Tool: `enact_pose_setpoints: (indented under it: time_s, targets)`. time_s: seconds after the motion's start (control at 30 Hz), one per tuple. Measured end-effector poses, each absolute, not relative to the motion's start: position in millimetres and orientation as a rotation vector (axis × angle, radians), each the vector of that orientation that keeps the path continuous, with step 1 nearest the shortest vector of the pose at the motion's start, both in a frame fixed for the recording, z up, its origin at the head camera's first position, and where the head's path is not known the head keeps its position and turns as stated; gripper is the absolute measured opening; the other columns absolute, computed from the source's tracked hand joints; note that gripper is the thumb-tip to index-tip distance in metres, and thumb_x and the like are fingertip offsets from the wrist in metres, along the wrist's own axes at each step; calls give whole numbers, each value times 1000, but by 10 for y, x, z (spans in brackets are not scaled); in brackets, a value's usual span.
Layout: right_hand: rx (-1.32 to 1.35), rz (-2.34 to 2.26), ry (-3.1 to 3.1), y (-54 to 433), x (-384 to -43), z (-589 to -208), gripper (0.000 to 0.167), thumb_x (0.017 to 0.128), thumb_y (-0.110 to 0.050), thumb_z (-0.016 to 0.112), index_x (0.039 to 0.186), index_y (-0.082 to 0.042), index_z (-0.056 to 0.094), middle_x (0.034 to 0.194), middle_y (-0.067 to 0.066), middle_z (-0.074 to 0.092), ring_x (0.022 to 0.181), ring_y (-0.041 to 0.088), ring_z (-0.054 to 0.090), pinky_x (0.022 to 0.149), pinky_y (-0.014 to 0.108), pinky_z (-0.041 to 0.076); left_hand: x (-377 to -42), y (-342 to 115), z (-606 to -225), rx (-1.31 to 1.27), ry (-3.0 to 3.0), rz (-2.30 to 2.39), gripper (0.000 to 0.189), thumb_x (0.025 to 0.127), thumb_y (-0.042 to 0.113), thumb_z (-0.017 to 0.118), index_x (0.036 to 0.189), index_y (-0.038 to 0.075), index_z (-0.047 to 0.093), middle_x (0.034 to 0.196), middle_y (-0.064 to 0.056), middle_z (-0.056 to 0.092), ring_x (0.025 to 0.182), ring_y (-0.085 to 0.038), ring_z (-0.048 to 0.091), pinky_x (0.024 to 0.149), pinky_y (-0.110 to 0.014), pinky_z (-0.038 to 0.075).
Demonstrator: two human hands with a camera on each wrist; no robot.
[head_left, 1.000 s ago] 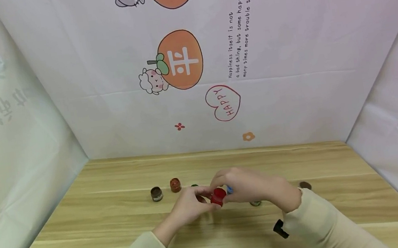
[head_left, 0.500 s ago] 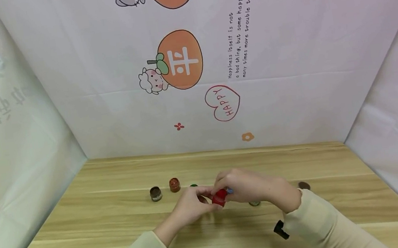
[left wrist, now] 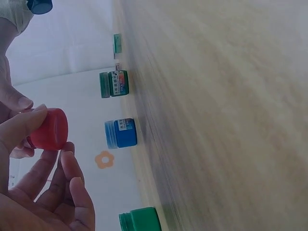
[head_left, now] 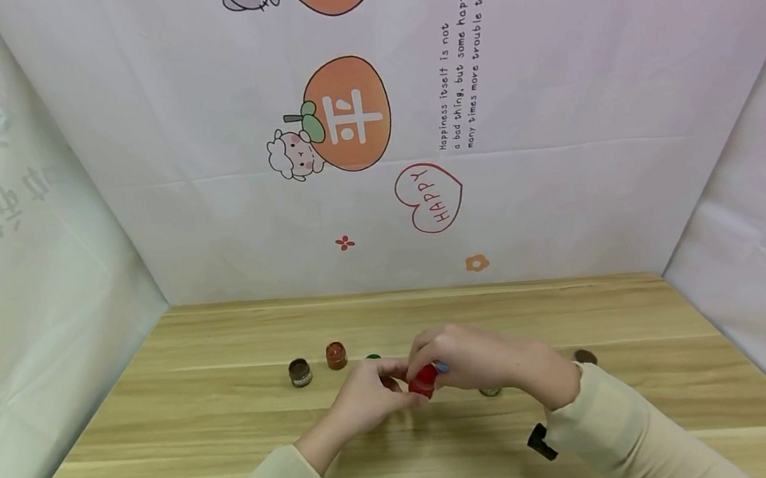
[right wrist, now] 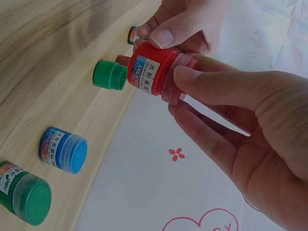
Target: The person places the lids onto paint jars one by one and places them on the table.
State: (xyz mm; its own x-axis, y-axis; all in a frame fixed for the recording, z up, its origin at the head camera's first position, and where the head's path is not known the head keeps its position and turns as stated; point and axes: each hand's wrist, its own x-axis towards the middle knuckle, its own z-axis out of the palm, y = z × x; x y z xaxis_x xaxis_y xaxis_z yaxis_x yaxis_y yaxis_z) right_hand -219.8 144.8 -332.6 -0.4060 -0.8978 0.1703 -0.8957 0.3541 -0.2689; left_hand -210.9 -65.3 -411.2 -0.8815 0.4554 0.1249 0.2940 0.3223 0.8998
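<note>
A small red paint jar (right wrist: 151,67) with a printed label is held up over the table between both hands. My left hand (head_left: 363,395) grips its body, thumb on one side and fingers on the other. From the other end my right hand (head_left: 474,358) pinches the ridged, clear-looking red lid (right wrist: 169,87) between thumb and fingers. The lid sits on the jar, and the jar is tilted. In the left wrist view the jar's red base (left wrist: 60,129) faces the camera.
Beyond the hands stand a dark brown jar (head_left: 300,372), a rust-coloured jar (head_left: 336,356) and a bright green jar (right wrist: 108,74). A lidded blue jar (right wrist: 65,150) and a darker green jar (right wrist: 31,199) stand nearby. A dark round thing (head_left: 585,357) lies by the right forearm.
The red jar has tipped slightly, its lid end leaning towards the right hand, and the right fingers have shifted a little around the lid. Both arms stay nearly in place.
</note>
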Motion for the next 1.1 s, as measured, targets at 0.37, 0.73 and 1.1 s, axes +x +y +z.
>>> enact_pose_setpoints:
  time_s: [0.37,0.73,1.1]
  targets:
    - [-1656,-422,2621,1445,-2172,-3303,24,86,3,81,109,-3,80,103,6,71,95,14,68,77,18,54,-2095,-649,-4107,647,2432,1594,36,83,18,88,116,9,78,98,3,74,78,-13,61,66,-25,50]
    - [-1550,-485,2693,1444,-2156,-3303,25,88,-6,81,113,-4,78,101,4,69,83,8,63,69,17,51,-2085,-633,-4096,592,2446,1615,30,84,25,87,110,13,79,91,6,71,74,-15,60,63,-27,49]
    - [-1496,-511,2681,1428,-2135,-3263,18,86,-3,83,103,-8,80,96,-4,71,85,4,62,73,20,53,-2080,-633,-4080,615,2461,1614,35,82,18,88,114,9,78,104,2,74,79,-13,60,64,-25,49]
